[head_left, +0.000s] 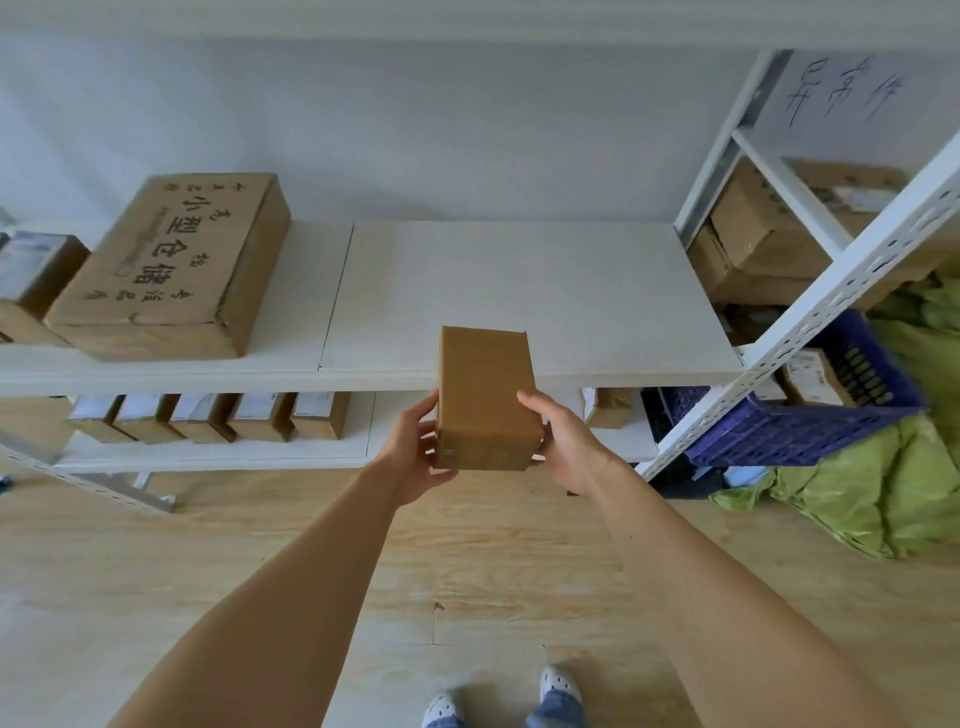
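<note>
One view only, from the person's head: wide-angle, tilting forward and down over both outstretched arms. The cardboard box (485, 395) sits near centre, with the white shelf (545, 291) just beyond it. The wooden floor (260, 545) and shoes (558, 686) are at the bottom edge.

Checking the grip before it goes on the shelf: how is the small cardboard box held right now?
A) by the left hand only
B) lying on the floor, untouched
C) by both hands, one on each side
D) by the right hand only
C: the left hand and the right hand each grip one side of the small cardboard box, at the front edge of the white shelf.
</note>
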